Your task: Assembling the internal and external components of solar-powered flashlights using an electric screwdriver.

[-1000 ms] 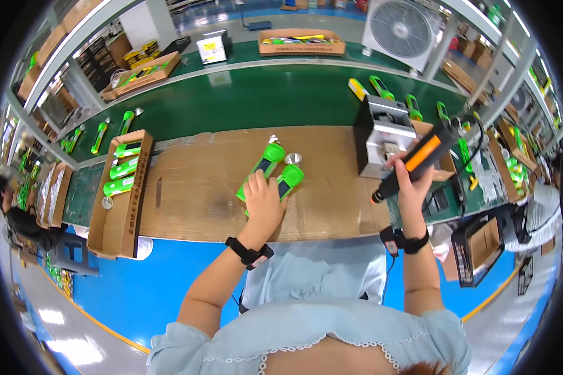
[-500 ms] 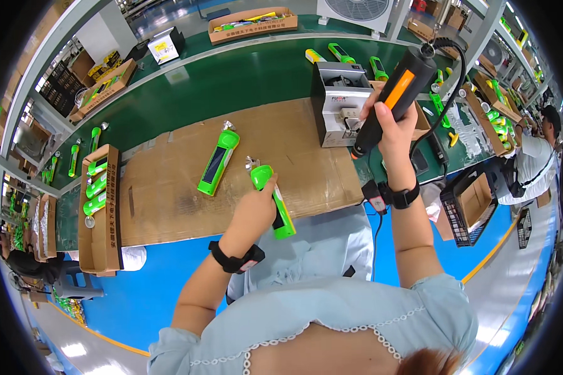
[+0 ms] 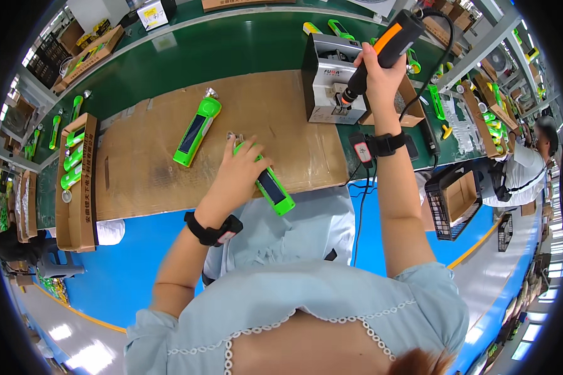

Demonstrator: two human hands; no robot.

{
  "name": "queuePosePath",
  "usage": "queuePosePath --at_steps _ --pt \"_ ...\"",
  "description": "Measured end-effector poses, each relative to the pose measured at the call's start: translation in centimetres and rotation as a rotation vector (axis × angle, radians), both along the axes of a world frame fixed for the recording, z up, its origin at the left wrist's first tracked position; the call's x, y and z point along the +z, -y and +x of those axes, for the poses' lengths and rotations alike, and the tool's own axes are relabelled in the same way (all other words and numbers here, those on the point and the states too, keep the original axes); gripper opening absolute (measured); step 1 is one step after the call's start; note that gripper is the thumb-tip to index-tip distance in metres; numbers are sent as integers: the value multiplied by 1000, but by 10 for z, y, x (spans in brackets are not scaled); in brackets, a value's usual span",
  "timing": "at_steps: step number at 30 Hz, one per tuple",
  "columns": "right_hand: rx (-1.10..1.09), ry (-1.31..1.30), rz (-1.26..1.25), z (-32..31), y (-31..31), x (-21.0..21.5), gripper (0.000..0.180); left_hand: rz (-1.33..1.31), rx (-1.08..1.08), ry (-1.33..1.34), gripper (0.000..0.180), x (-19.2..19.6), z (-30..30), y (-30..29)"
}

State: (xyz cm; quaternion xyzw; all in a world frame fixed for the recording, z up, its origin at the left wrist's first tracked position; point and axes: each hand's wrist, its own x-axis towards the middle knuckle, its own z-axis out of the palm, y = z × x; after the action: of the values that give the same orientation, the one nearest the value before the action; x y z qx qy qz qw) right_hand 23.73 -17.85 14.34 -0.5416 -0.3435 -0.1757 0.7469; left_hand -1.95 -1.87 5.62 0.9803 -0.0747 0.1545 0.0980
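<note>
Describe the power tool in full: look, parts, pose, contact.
The power tool is a stout black cylinder, plastic-looking, with a bright orange stripe along its body and a reddish band near its narrow tip. A black cable leaves the rear end and curves down to the right. The right hand grips it above the bench. It slants, tip down and leftward, in front of the machine; whether the tip touches it, I can't tell. Nor can I tell whether it's running.

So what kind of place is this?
It's probably a factory workshop: there's a long green workbench, a black and orange corded power tool, and many matching bright green torch-shaped gadgets.
</note>
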Motion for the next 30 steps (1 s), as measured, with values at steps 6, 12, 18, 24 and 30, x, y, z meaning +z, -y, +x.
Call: queuePosePath --at_steps 6,12,18,24,30 --pt "148 -73 -69 -12 2 1 24 -65 170 -8 54 -24 5 22" --pt "398 -64 134 -82 22 -17 38 13 343 -48 54 -35 17 25" --pt "400 -95 150 -107 26 -32 38 111 355 50 51 -37 17 26" --pt "374 -90 125 -109 21 -45 39 89 356 72 50 -40 16 27" --pt "352 -89 117 -106 19 -53 40 90 358 43 50 -41 18 27"
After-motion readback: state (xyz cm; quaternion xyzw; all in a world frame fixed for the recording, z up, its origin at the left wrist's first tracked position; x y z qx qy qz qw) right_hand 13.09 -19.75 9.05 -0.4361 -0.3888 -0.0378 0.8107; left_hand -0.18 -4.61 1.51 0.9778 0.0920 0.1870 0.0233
